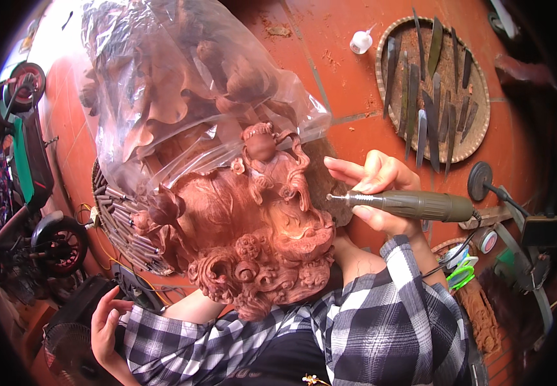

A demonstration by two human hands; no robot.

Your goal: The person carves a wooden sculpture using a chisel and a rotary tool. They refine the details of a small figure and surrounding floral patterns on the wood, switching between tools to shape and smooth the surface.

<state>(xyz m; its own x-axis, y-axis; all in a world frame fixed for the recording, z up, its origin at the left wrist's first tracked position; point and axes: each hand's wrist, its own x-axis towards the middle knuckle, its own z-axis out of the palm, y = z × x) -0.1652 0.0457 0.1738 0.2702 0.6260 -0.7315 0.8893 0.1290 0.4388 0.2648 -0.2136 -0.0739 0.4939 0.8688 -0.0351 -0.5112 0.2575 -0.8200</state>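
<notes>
A reddish-brown wood carving (246, 219) of a robed figure on swirling, scroll-like shapes rests in front of me, against my lap. My right hand (384, 175) grips a dark green rotary tool handpiece (426, 205) between thumb and fingers. Its thin metal bit points left, just off the carving's right side, and its black cord runs down by my wrist. My left hand (105, 327) hangs low at the left, away from the carving, with its fingers apart and nothing in them. Clear plastic sheeting (182, 138) covers the carving's far part.
At the upper right, a round woven tray (482, 138) holds several dark blades near a small white bottle (360, 42). A basket of metal chisels (127, 225) sits left of the carving. A fan (66, 347), a scooter (34, 161) and green-rimmed glasses (461, 273) lie around. Wood shavings dot the tiled floor (349, 83).
</notes>
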